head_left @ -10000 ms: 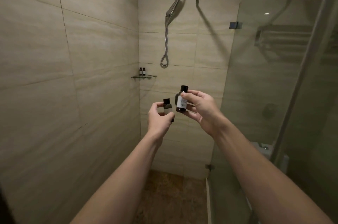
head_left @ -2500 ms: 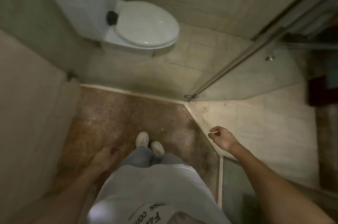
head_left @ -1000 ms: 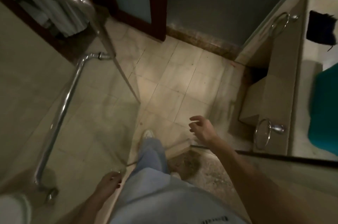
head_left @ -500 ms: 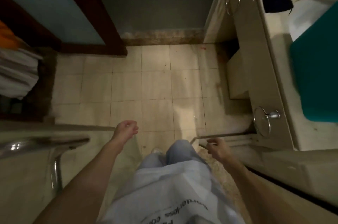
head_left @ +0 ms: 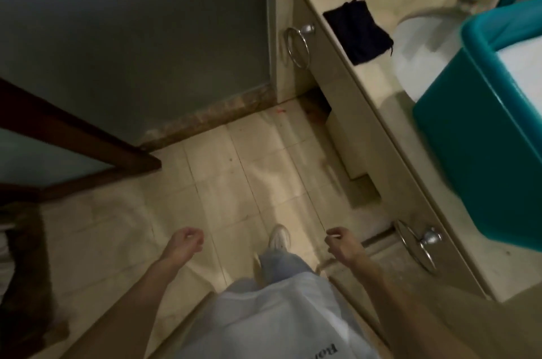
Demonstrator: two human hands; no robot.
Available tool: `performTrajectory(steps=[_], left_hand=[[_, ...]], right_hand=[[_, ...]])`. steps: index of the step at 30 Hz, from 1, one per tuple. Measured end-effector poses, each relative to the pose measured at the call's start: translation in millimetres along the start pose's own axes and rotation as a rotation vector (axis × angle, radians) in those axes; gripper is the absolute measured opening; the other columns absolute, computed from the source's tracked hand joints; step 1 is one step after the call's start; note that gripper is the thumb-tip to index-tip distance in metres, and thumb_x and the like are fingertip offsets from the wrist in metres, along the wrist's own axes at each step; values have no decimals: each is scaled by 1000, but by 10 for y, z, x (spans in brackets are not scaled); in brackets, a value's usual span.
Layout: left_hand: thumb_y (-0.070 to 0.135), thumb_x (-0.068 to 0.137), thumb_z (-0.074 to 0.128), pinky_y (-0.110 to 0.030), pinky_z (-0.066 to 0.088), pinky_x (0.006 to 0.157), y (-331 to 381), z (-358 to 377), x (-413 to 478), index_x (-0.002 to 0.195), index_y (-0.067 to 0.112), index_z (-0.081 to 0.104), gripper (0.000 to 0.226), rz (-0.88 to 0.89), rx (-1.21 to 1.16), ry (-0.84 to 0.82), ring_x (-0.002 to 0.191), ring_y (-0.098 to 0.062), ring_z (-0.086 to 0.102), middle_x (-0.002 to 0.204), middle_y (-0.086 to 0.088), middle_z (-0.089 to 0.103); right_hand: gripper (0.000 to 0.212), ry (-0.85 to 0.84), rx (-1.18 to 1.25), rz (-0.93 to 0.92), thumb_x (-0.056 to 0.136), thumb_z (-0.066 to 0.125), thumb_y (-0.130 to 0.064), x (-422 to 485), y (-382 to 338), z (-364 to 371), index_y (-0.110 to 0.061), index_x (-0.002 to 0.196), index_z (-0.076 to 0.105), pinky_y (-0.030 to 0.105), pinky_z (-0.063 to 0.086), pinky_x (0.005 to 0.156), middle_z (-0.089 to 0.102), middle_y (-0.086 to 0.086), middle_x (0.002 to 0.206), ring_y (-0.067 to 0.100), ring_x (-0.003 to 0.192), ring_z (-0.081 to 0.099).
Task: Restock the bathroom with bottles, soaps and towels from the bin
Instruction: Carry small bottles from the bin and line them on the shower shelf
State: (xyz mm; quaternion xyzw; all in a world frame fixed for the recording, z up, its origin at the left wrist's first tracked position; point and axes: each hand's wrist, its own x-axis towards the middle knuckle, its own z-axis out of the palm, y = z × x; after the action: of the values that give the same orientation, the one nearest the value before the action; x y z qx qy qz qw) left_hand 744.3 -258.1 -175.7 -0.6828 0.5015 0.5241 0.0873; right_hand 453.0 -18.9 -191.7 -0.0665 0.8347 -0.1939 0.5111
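A teal plastic bin (head_left: 481, 135) stands on the beige vanity counter (head_left: 366, 88) at the right, with something white inside at its right edge. My left hand (head_left: 186, 242) hangs low over the floor tiles, fingers loosely curled and empty. At the same height, left of the vanity front, my right hand (head_left: 341, 244) is also loosely curled and holds nothing. Both hands are well below and left of the bin.
A dark folded cloth (head_left: 357, 31) lies on the counter beside the white basin (head_left: 419, 47). Two chrome towel rings (head_left: 297, 46) (head_left: 418, 245) hang on the vanity front. A dark wooden door frame (head_left: 76, 138) stands at the left. My shoe (head_left: 278, 238) is on the tiled floor.
I have stepped out of the shower and turned toward the vanity. The bin and counter have come closer at the right. Both hands stay empty and low.
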Motion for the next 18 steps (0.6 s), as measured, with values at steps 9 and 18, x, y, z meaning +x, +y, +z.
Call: performTrajectory(steps=[9, 18], left_hand=[[7, 99, 53, -18, 42, 61, 1330, -100, 551, 110, 3, 65, 16, 109, 189, -86, 85, -21, 61, 102, -17, 66], [6, 100, 53, -23, 44, 61, 2011, -291, 1237, 108, -5, 63, 17, 129, 497, -245, 79, -24, 59, 100, -22, 65]], right_hand=[[25, 152, 95, -241, 89, 60, -33, 503, -1802, -1000, -24, 113, 64, 48, 55, 93, 69, 6, 109, 27, 98, 68], [35, 280, 256, -6, 97, 58, -28, 534, -1708, -1096, -15, 128, 58, 39, 53, 95, 65, 7, 118, 25, 106, 64]])
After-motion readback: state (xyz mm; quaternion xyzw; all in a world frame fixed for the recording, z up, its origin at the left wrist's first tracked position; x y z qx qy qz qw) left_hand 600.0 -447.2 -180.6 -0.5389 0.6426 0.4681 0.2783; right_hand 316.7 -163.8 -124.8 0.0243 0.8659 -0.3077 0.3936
